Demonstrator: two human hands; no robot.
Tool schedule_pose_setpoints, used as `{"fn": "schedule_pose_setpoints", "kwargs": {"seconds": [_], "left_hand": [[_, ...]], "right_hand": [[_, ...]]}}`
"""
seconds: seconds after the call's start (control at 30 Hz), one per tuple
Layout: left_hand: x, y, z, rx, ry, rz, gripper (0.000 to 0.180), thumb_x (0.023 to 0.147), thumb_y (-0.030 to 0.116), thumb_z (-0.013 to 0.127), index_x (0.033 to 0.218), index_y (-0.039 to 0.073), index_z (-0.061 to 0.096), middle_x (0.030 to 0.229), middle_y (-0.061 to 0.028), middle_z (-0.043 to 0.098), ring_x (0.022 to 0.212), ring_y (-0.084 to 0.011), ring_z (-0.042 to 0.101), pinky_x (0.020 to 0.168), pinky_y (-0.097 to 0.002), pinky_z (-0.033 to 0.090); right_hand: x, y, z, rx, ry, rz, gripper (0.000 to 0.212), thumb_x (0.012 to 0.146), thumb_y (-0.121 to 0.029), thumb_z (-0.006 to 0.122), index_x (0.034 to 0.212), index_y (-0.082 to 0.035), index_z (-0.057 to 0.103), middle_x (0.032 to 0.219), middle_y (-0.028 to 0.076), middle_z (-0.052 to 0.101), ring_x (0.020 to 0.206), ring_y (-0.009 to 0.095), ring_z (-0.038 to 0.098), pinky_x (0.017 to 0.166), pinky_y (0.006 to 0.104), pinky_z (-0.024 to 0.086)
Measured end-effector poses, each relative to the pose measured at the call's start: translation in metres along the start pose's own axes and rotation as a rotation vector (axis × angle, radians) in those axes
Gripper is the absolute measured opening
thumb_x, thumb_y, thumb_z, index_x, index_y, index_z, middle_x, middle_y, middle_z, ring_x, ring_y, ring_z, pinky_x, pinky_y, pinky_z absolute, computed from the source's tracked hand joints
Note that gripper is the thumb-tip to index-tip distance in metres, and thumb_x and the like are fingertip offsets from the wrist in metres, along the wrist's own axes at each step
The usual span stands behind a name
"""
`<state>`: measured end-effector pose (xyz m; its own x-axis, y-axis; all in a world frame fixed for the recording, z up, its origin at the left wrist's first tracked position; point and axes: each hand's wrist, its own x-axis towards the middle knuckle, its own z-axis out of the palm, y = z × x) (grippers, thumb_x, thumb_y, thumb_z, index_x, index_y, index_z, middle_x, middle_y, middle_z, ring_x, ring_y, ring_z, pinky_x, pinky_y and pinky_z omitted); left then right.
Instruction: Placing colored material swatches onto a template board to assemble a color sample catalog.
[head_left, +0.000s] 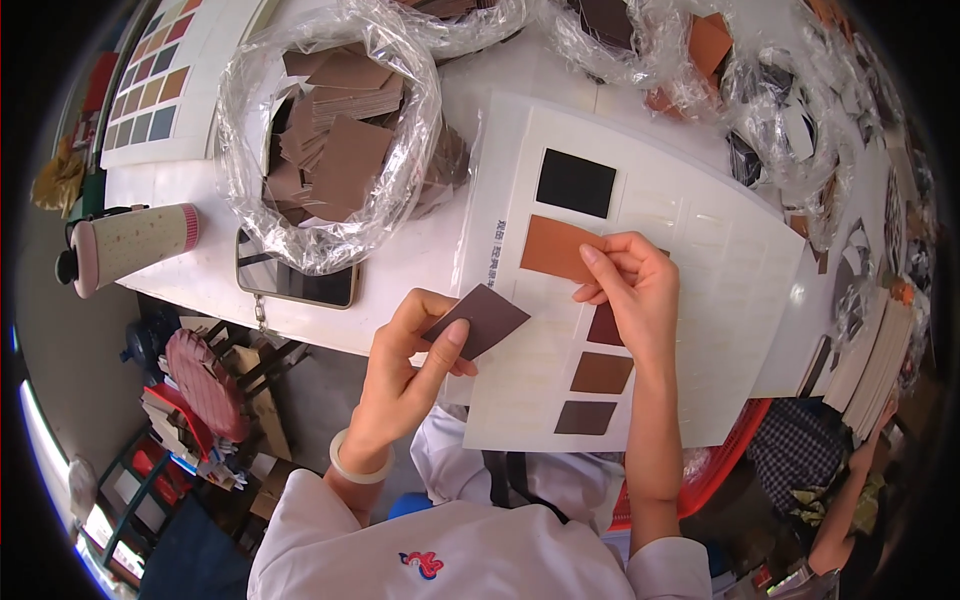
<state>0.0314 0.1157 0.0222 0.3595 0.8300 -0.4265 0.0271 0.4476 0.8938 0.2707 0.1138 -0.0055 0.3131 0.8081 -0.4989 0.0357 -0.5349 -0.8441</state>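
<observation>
My left hand (400, 365) pinches a dark purplish-brown swatch (485, 318) between thumb and fingers, just off the left edge of a white sample sheet (720, 300). Over the sheet, my right hand (642, 290) grips an orange-brown swatch (556, 247) by its right end. A black swatch (577, 183) lies on the sheet above it. Below, a dark red swatch (605, 326), a brown swatch (601, 373) and a grey-brown swatch (585, 417) form a column. My right hand partly covers the dark red one. Pale marks run in rows across the sheet's right part.
A clear plastic bag (228, 130) of brown swatches stands open at the back left. Near it are a phone (297, 272), a speckled tumbler (135, 245) and printed colour charts (185, 85). More plastic bags (790, 120) crowd the back right. Another person's arm (850, 490) shows at right.
</observation>
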Motion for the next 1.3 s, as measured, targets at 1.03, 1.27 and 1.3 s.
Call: {"fn": "schedule_pose_setpoints", "kwargs": {"seconds": [1.03, 1.27, 1.3], "left_hand": [[0.036, 0.005, 0.035, 0.529, -0.146, 0.214, 0.014, 0.092, 0.001, 0.06, 0.1, -0.002, 0.049, 0.113, -0.0183, 0.069, 0.047, -0.0224, 0.061, 0.047, -0.0303, 0.046], [0.018, -0.006, 0.033, 0.472, -0.092, 0.175, 0.013, 0.087, 0.009, 0.072, 0.097, 0.002, 0.068, 0.057, -0.0021, 0.058, 0.043, -0.0044, 0.04, 0.042, -0.0223, 0.03], [0.016, -0.005, 0.034, 0.475, -0.119, 0.181, 0.016, 0.086, 0.009, 0.073, 0.1, 0.002, 0.067, 0.057, -0.0014, 0.057, 0.042, -0.0044, 0.04, 0.042, -0.0227, 0.029]], "right_hand": [[-0.008, 0.007, 0.008, -0.097, 0.178, -0.203, 0.028, 0.087, -0.003, 0.07, 0.11, -0.002, 0.055, 0.069, 0.005, 0.064, 0.054, 0.011, 0.063, 0.045, 0.0208, 0.044], [-0.054, 0.017, -0.003, -0.003, -0.071, -0.325, 0.013, 0.086, -0.008, 0.074, 0.094, 0.0, 0.068, 0.077, 0.004, 0.068, 0.062, 0.008, 0.062, 0.052, 0.0193, 0.045], [-0.06, 0.016, -0.006, -0.018, -0.126, -0.254, 0.012, 0.087, -0.009, 0.073, 0.092, 0.001, 0.066, 0.077, 0.005, 0.069, 0.063, 0.007, 0.062, 0.055, 0.0201, 0.047]]}}
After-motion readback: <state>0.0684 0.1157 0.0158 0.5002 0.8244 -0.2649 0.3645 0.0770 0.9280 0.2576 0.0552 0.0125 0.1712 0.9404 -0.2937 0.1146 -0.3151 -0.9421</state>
